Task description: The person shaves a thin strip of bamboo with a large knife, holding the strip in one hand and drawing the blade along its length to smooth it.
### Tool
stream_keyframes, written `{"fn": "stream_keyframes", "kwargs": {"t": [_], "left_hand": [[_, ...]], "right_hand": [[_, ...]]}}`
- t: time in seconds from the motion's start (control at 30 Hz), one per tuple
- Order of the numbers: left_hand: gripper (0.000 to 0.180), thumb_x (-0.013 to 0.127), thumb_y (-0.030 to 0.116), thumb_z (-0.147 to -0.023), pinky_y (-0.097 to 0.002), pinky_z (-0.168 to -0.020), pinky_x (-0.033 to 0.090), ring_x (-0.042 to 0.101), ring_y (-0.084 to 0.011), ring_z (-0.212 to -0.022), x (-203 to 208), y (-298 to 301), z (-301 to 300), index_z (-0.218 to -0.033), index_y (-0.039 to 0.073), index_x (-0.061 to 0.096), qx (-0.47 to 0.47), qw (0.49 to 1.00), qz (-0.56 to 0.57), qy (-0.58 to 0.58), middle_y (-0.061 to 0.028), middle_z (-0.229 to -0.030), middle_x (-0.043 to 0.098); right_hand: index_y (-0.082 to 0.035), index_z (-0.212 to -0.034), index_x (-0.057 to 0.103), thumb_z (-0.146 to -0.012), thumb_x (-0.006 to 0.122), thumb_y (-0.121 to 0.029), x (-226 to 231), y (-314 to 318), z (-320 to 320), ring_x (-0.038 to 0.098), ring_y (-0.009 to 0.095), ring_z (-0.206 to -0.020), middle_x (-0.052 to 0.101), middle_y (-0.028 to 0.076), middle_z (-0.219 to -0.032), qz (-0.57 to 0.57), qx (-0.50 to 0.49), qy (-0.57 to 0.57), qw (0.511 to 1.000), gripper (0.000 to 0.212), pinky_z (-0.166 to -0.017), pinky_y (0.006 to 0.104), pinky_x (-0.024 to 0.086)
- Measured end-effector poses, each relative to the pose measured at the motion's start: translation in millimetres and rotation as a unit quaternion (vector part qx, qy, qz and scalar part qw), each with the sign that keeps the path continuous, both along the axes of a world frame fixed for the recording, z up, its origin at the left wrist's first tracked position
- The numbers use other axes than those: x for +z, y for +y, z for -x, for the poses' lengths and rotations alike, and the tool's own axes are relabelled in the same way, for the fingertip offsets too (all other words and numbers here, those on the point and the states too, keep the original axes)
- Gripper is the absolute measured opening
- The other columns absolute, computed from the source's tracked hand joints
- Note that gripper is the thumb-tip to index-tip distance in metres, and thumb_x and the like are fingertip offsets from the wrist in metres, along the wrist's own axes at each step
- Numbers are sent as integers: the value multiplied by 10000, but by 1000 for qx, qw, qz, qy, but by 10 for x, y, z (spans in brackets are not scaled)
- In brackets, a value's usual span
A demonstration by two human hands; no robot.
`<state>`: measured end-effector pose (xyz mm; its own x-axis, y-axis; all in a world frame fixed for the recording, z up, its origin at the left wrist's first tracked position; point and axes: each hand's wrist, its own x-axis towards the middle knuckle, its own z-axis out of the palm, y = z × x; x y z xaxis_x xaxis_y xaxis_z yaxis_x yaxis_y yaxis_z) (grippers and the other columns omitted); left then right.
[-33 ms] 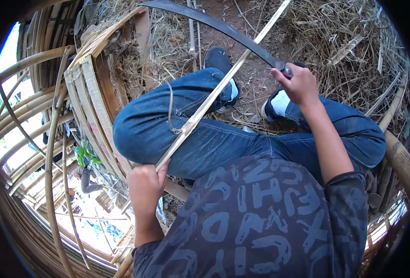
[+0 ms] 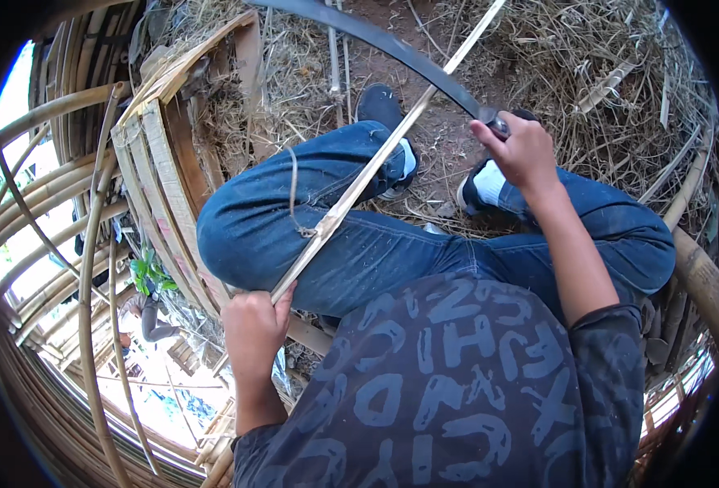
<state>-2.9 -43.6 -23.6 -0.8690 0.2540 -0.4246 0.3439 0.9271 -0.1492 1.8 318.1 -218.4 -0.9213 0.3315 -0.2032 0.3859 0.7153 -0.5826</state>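
Observation:
A long pale bamboo strip (image 2: 375, 163) slants from my left hand up past my left thigh toward the far right. My left hand (image 2: 254, 322) is closed around its near end, beside my left knee. With my right hand (image 2: 522, 150) I grip the dark handle of a long curved knife (image 2: 384, 47). Its blade reaches to the far left and crosses the strip beyond my shoes; whether the edge touches it, I cannot tell. A thin curled shaving (image 2: 293, 183) sticks out from a node of the strip, over my thigh.
On the left stands a slatted wooden crate (image 2: 160, 154). Bent bamboo poles (image 2: 91, 285) rise at the left rim, and a person (image 2: 158, 321) is visible beyond them. Dry straw and shavings (image 2: 571, 57) cover the ground. A thick bamboo pole (image 2: 698, 276) lies right of my knee.
The knife has shifted slightly nearer and to the left, with its tip now out of view at the top. My left hand stays in place on the strip.

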Motion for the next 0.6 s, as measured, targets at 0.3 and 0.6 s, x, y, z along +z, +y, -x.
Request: {"fn": "stream_keyframes", "kwargs": {"t": [0.3, 0.6], "left_hand": [[533, 657, 383, -871, -487, -488, 419, 549, -424, -497, 31, -82, -50, -526, -18, 596, 42, 999, -2, 8, -232, -517, 534], [581, 616, 443, -885, -468, -477, 424, 555, -402, -479, 22, 16, 21, -526, -13, 613, 15, 1000, 4, -5, -228, -504, 534]], "right_hand": [[-80, -634, 612, -776, 564, -740, 205, -326, 101, 646, 345, -572, 609, 146, -558, 4, 136, 87, 987, 677, -524, 409, 509], [-38, -715, 638, -845, 549, -666, 148, -22, 21, 639, 404, -648, 625, 194, -619, 94, -24, -14, 995, 648, -585, 479, 486]]}}
